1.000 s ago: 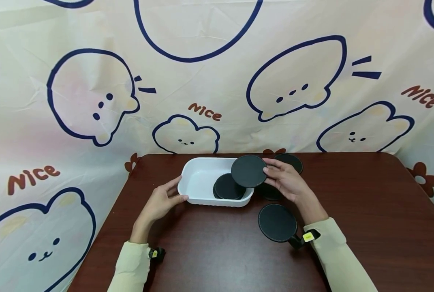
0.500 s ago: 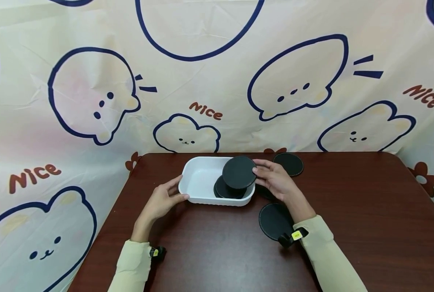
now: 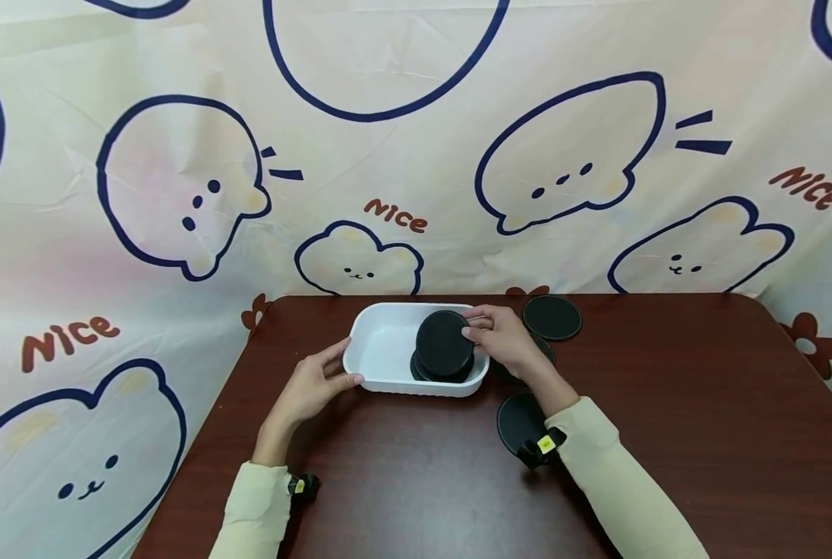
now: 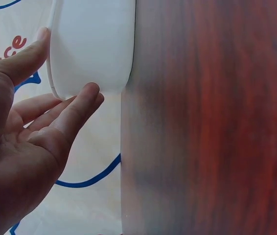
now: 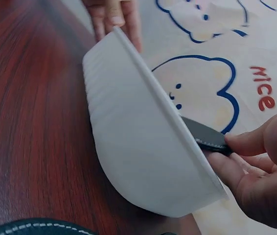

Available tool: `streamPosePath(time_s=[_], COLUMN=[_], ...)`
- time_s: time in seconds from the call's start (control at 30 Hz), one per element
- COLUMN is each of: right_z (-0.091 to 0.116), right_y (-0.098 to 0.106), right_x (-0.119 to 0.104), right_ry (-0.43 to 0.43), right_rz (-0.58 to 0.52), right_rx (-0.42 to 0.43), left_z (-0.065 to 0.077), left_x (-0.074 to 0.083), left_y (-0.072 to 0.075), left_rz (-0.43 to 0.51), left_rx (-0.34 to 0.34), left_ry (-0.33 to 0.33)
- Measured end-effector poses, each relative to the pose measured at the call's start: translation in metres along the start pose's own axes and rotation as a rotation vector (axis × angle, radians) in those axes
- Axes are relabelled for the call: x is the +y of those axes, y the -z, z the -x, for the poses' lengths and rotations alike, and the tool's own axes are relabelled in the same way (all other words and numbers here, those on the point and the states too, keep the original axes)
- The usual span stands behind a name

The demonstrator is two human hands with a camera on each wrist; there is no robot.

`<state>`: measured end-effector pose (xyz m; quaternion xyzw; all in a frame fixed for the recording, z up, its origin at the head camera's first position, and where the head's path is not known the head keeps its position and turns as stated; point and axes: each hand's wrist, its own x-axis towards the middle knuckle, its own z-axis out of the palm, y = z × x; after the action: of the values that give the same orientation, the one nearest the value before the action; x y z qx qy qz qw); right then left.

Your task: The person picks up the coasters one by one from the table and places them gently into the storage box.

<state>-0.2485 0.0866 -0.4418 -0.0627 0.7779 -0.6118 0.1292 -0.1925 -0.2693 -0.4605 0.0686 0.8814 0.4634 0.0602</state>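
A white rectangular dish (image 3: 381, 341) sits near the back of the brown table. My left hand (image 3: 309, 388) holds its left end, thumb and fingers around the front-left corner. In the left wrist view, these fingertips (image 4: 90, 90) lie against the dish wall. My right hand (image 3: 505, 339) pinches a round black coaster (image 3: 443, 341) between thumb and fingers, over the right half of the dish. White stitching runs along the edge of this coaster in the right wrist view. Directly below it, more black coasters (image 3: 417, 371) lie in the dish, mostly hidden.
Another black coaster (image 3: 551, 317) lies on the table (image 3: 416, 481) at the back right. One more coaster (image 3: 544, 348) shows partly behind my right hand. A further coaster (image 3: 515, 419) lies nearer, partly covered by the right wrist camera (image 3: 537, 449). A printed cloth (image 3: 443, 171) hangs behind the table.
My right hand has moved left and slightly down, bringing its coaster from over the dish's right edge to above the coasters inside. The left hand and the dish stay in place.
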Motion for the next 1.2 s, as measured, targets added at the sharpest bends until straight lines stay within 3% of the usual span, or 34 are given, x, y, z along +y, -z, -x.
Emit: streamPosePath(time_s=[0.23,0.47,0.7,0.93,1.2], right_z=[0.001,0.008,0.023,0.035,0.054], right_y=[-0.005,0.002,0.017,0.032,0.054], right_x=[-0.007,-0.007,0.000,0.012,0.028], right_ry=[0.031,0.164,0.270,0.260,0.237], right_rz=[0.258,0.422,0.355,0.319,0.347], right_rx=[0.045,0.055,0.068,0.104,0.070], left_z=[-0.001,-0.001,-0.002,-0.001,0.000], left_x=[0.001,0.002,0.001,0.001,0.000], left_y=[-0.001,-0.001,-0.001,0.000,0.000], left_rz=[-0.002,-0.006,-0.016,-0.018,-0.023], left_rx=[-0.001,-0.007,-0.011,-0.010,-0.006], left_ry=[-0.005,-0.014,-0.017,-0.013,-0.013])
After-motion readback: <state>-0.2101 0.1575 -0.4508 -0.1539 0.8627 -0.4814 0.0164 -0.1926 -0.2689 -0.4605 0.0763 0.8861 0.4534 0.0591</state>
